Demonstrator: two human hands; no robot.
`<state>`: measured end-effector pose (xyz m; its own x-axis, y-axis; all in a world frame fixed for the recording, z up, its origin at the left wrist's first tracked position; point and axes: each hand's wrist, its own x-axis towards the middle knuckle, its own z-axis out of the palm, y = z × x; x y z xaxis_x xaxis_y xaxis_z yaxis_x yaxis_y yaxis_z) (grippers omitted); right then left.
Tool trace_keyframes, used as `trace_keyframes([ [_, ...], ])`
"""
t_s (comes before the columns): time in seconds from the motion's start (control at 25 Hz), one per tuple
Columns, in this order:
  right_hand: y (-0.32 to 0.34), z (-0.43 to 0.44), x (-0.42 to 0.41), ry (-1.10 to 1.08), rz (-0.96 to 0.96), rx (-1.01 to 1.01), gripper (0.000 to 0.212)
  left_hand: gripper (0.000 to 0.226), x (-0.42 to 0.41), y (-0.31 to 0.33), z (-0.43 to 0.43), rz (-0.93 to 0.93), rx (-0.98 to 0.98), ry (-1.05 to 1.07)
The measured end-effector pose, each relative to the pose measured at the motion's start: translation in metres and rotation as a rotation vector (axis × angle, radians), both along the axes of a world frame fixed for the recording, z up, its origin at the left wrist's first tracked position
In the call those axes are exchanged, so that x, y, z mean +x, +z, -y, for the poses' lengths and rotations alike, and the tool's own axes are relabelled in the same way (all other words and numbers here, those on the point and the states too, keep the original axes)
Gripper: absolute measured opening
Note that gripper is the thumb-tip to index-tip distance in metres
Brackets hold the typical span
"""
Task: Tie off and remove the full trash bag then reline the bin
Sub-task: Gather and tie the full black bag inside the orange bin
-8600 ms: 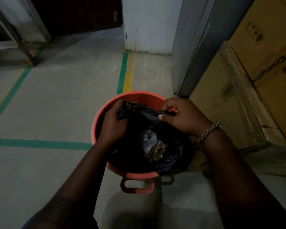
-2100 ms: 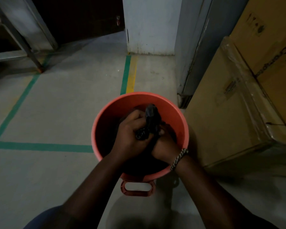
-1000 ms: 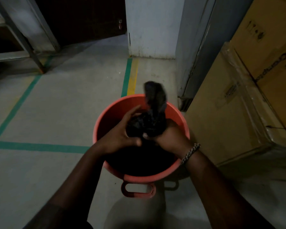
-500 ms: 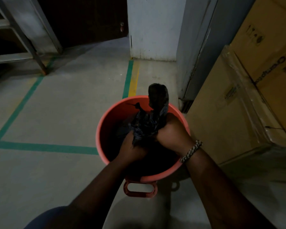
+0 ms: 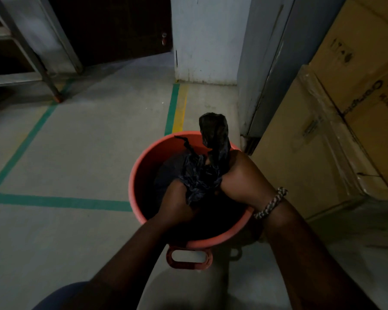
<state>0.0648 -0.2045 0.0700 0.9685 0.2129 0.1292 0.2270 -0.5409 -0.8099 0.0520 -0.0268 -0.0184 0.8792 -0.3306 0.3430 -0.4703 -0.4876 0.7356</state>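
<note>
An orange-red bin (image 5: 139, 175) stands on the floor just in front of me, its handle toward me. Inside it sits a black trash bag (image 5: 199, 175) with its top gathered into a bunch. One flap stands up above the rim and a thin twisted end sticks out to the left. My left hand (image 5: 177, 202) grips the gathered plastic low down from the left. My right hand (image 5: 242, 180), with a braided wristband, grips the bunch from the right. The bag's body is hidden in the dark bin.
Large cardboard boxes (image 5: 323, 142) stand close on the right, with a grey door (image 5: 267, 63) behind them. A white wall corner (image 5: 202, 41) is straight ahead. Green and yellow floor tape (image 5: 175, 108) runs ahead and left. A metal rack leg (image 5: 52, 90) stands far left.
The bag's open mouth has been gathered into a bunch and lifted above the rim. Over the last half second both hands stay clamped on it, almost still.
</note>
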Motion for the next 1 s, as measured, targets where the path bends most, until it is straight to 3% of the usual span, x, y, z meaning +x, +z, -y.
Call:
trace_keyframes([
  [0.24, 0.001, 0.002, -0.001, -0.016, 0.016, 0.047, 0.038, 0.065, 0.009, 0.008, -0.003, -0.185, 0.038, -0.152],
  [0.32, -0.002, -0.001, 0.0, -0.004, 0.052, 0.043, 0.027, 0.058, 0.007, 0.0, -0.005, -0.237, 0.127, -0.11],
  [0.56, -0.003, -0.008, -0.002, -0.001, 0.08, 0.068, 0.012, 0.048, 0.001, 0.006, -0.005, -0.003, 0.169, 0.117],
  [0.76, -0.002, -0.004, 0.0, -0.027, 0.074, 0.034, 0.025, 0.035, -0.005, 0.016, -0.003, -0.073, 0.172, 0.213],
  [0.92, 0.003, -0.009, -0.003, -0.003, 0.092, 0.052, 0.018, 0.045, 0.002, 0.007, -0.007, 0.091, 0.225, 0.133],
  [1.0, 0.004, -0.014, -0.004, -0.009, 0.078, 0.069, 0.019, 0.082, -0.007, 0.007, -0.011, -0.123, 0.185, 0.026],
])
